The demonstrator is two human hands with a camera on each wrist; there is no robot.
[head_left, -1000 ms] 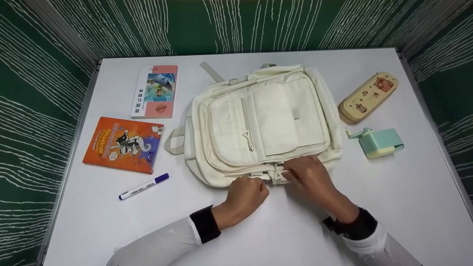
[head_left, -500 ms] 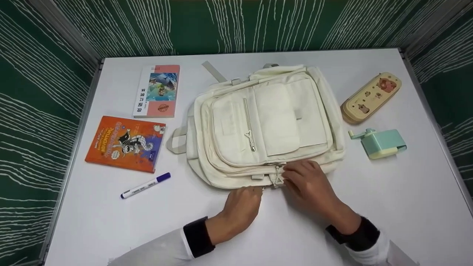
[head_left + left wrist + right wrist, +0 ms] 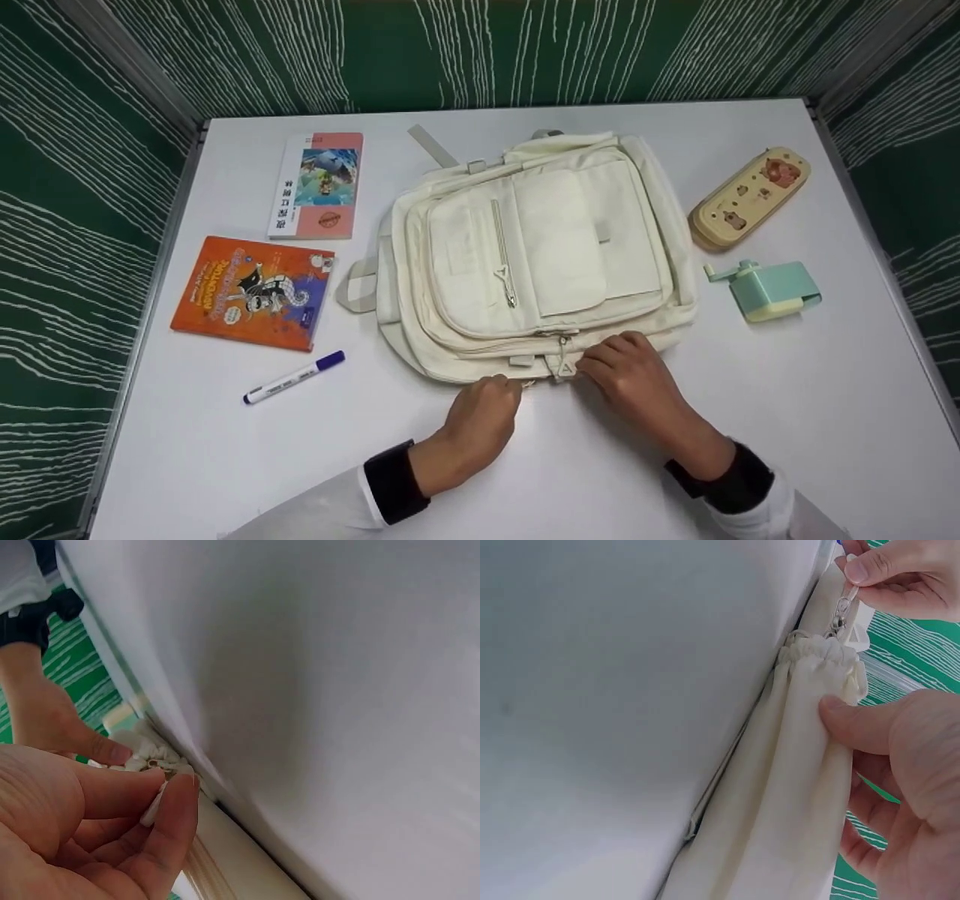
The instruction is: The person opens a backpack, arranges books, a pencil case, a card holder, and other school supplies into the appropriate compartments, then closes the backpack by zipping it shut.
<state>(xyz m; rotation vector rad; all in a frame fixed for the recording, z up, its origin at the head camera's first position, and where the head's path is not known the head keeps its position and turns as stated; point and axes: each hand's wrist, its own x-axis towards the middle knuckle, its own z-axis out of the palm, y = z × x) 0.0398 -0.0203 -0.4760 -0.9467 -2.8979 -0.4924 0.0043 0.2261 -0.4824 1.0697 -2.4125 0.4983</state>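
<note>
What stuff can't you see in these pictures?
Inside the backpack: head view, its outside hides it.
Inside the yellow case: head view, hidden by its lid.
Part of the zipper pull: left wrist view, covered by the left hand.
Some of the right hand: left wrist view, behind the left hand.
Writing on the marker: head view, too small.
Rest of the left sleeve: head view, cut off by the bottom edge.

Two books [image 3: 253, 292] [image 3: 319, 186], marker [image 3: 294, 377], tan case [image 3: 750, 199], green sharpener [image 3: 776, 289]

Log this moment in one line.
left hand: pinches zipper pull | right hand: grips backpack | backpack: lying on white table
</note>
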